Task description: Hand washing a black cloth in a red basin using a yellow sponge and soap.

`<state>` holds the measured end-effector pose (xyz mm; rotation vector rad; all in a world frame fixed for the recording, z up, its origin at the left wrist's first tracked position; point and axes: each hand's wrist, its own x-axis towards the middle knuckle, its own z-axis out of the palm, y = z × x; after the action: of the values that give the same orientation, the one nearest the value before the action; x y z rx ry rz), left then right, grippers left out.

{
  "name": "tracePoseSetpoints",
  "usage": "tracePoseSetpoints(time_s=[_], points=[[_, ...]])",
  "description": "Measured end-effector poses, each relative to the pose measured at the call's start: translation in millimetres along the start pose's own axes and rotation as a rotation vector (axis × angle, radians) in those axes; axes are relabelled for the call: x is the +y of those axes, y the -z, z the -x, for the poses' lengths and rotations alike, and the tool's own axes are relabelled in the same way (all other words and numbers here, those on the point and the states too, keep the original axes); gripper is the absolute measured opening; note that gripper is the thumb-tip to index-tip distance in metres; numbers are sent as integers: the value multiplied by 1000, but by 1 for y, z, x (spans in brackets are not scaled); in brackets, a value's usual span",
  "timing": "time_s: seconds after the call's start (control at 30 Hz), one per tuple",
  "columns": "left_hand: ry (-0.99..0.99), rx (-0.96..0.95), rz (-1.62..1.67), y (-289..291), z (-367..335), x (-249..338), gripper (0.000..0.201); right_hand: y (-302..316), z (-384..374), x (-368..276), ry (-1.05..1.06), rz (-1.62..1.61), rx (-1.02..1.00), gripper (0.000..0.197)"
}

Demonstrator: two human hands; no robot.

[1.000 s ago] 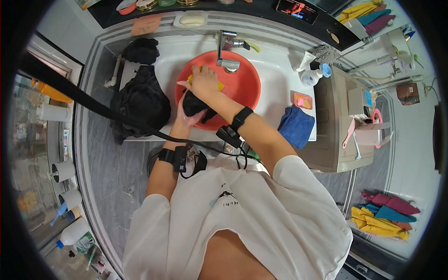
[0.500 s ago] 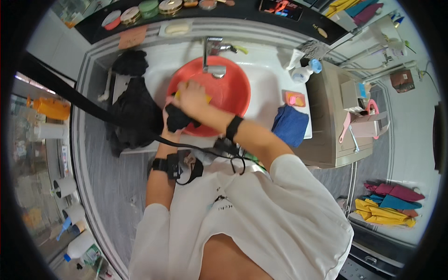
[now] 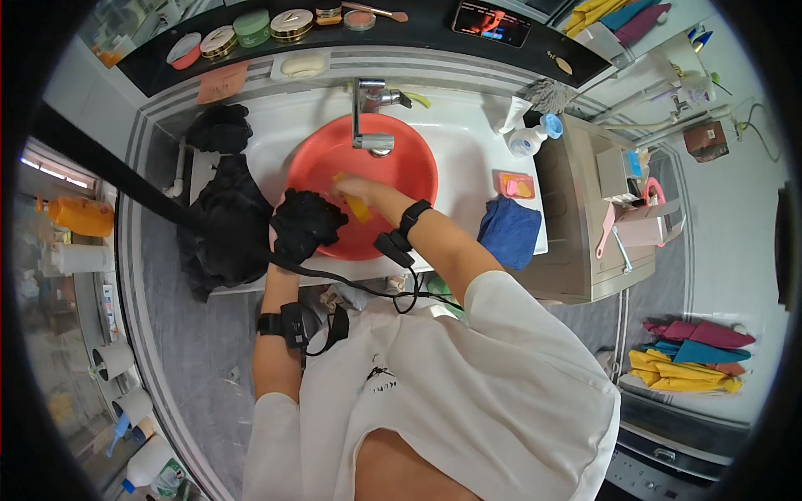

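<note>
A bunched black cloth (image 3: 305, 224) hangs over the left rim of a red basin (image 3: 407, 179). My left hand (image 3: 281, 269) grips it from below, its fingers mostly hidden by the fabric. Just right of the cloth, my right hand (image 3: 361, 190) is closed on a yellow bar of soap (image 3: 358, 209), low over the basin. A gap shows between soap and cloth. The basin stands in a white sink (image 3: 464, 159), under the metal faucet (image 3: 372, 140).
More black clothing (image 3: 224, 225) lies along the sink's left edge. At the right are folded blue denim (image 3: 510, 232), a soap dish (image 3: 516, 185) and a pump bottle (image 3: 528, 140). A black shelf (image 3: 430, 29) behind carries cosmetics and a phone (image 3: 491, 22). A dark cable (image 3: 334, 265) crosses before the basin.
My right hand with the soap has come off the black cloth, lower and to the right. The cloth now sits bunched over my left hand, covering more of it. The whole view has shifted slightly.
</note>
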<state>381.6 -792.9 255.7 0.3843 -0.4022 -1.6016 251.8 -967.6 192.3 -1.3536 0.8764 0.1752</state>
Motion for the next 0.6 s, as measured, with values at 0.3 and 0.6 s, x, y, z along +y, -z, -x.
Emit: tracePoseSetpoints(time_s=[0.3,0.6], points=[[-16,181,226,26,15,8,39,-32,-37,110,-51,1357,639,51],[-32,432,207,49,5,-4,40,-22,-46,78,58,1016,369,56]])
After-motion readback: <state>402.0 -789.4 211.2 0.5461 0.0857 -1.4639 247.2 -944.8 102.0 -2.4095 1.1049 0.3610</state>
